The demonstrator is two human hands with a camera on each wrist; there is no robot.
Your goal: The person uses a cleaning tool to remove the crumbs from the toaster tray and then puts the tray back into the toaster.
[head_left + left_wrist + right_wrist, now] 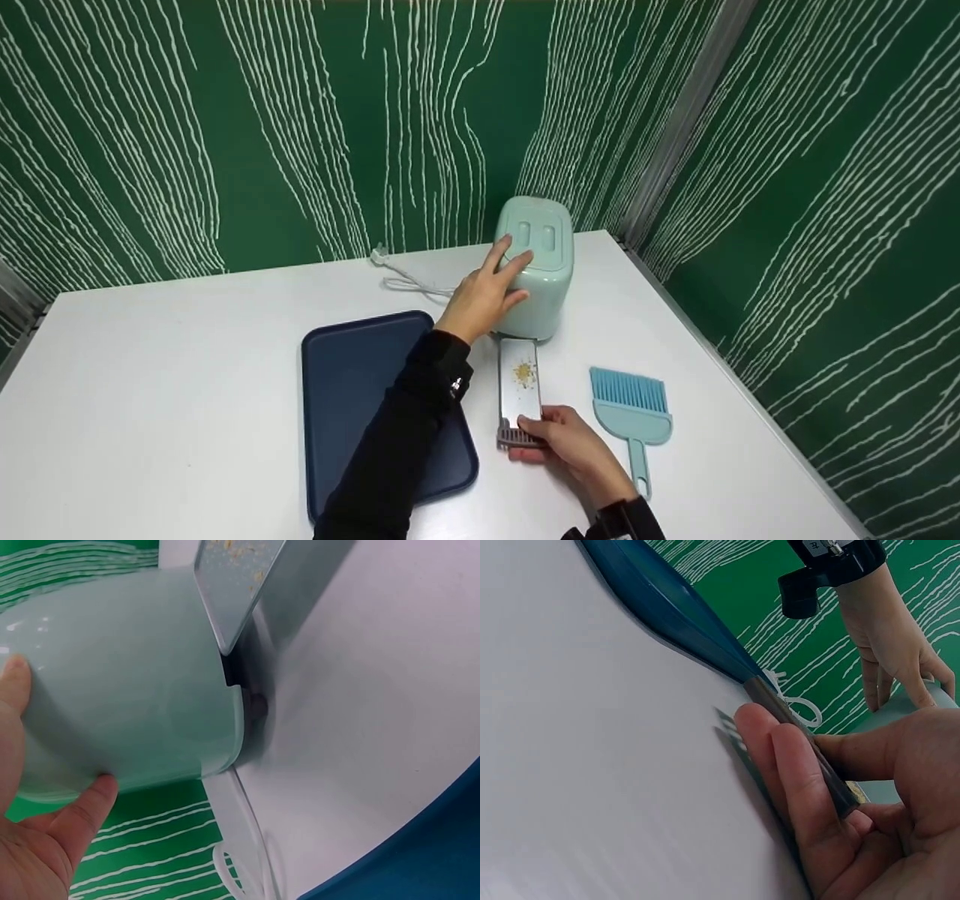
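Green wall panels (277, 217) with raised white streaks stand behind and to the right of a white table (165, 390); a grey post (675, 120) marks the corner between them. Near the rear edge of the table, a mint-green toaster (532, 307) stands upright, its lid (537, 253) in place, with two oval recesses in the top. A white cord (420, 287) and plug (379, 256) lie to its left.

Left hand (484, 298): fingers apart, resting on the lid and body of the toaster, thumb spread away from the fingers. Right hand (566, 442): clamped on the grey handle (517, 436) of a narrow metal crumb tray (517, 405) — thumb above, fingers below. Yellowish crumbs (524, 373) are scattered on the upper face of the tray. Its far end is at the base of the toaster; whether the two touch cannot be told.

Navy serving tray (345, 405): flat on the table, left of the crumb tray, partly hidden by the black left sleeve (394, 450). Light-blue brush (634, 421): on the table, right of the crumb tray, bristles toward the rear.
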